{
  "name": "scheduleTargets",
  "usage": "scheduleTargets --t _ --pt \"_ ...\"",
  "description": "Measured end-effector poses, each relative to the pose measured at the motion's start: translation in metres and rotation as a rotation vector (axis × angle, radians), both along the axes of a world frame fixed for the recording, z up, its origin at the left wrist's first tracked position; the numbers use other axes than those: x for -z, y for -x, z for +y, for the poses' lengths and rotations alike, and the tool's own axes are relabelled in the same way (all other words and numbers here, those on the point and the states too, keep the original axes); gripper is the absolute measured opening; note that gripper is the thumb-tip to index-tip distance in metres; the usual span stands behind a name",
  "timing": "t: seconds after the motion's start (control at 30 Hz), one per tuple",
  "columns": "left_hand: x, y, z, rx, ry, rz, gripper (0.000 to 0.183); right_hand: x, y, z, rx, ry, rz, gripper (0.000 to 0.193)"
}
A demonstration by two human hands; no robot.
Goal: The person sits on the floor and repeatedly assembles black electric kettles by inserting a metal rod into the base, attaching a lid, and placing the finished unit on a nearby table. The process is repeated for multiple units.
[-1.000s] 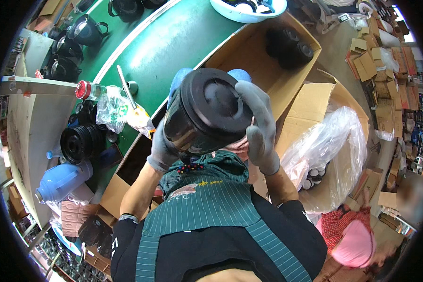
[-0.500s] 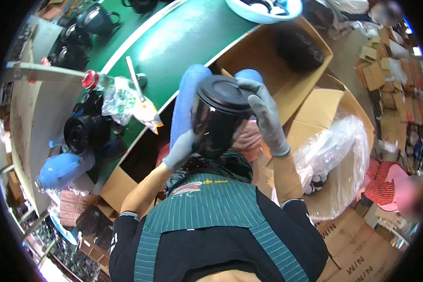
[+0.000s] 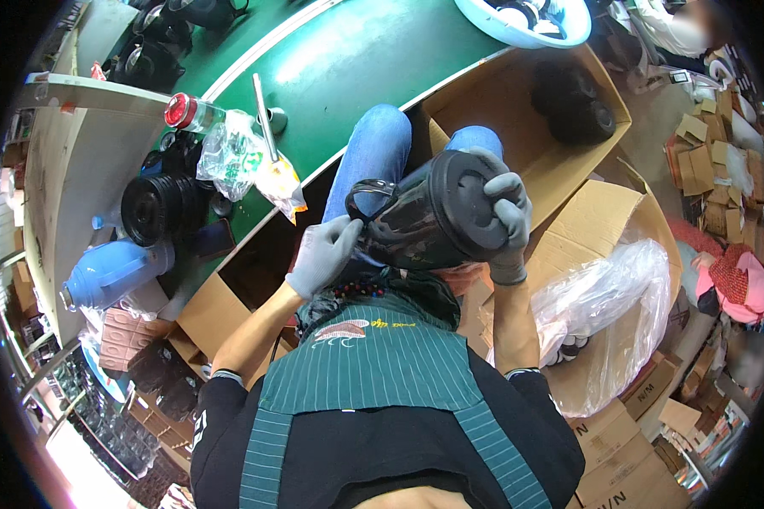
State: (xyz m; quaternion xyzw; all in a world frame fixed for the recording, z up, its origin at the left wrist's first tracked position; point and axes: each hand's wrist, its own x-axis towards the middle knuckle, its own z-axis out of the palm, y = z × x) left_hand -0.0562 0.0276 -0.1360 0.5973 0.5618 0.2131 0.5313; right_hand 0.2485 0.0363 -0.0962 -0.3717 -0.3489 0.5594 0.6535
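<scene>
Above my lap I hold a glossy black jug (image 3: 405,229) with a loop handle (image 3: 370,193) and a round black lid (image 3: 457,204). It is tilted, with the lid end facing right and toward me. My left hand (image 3: 323,257), in a grey glove, is closed at the jug's lower left, its fingertips by the foot of the handle. My right hand (image 3: 509,222), gloved too, wraps the lid end with fingers bent over the lid's rim. What lies under the right palm is hidden.
A cardboard box (image 3: 552,161) with dark round items stands ahead right; another, lined with clear plastic (image 3: 611,310), sits at my right. On the green table (image 3: 339,55) are a red-capped jar (image 3: 188,113), a plastic bag (image 3: 229,157), stacked black lids (image 3: 153,209) and a blue basin (image 3: 526,32).
The jug has turned from nearly upright to tilted, and its handle now shows on the left. My right hand has shifted over the lid's face; my left hand has moved slightly along the jug.
</scene>
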Motion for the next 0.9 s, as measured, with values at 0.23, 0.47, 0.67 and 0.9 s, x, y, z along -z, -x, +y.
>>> scheduleTargets --t 0.23,0.47,0.67,0.9 --pt "-0.043 0.014 -0.005 0.025 -0.141 0.087 0.018 0.013 -0.006 -0.01 -0.026 -0.032 0.228 0.036" --pt "-0.05 0.005 0.003 -0.068 -0.406 -0.15 0.055 -0.023 0.004 -0.008 0.035 0.154 -0.018 0.03" --pt "-0.019 -0.058 0.043 0.068 -0.347 -0.333 0.04 0.038 0.061 -0.014 0.264 0.033 -0.954 0.042" --pt "0.01 -0.053 0.055 0.02 -0.186 -0.575 0.043 0.022 0.046 -0.034 0.083 -0.079 -0.782 0.061"
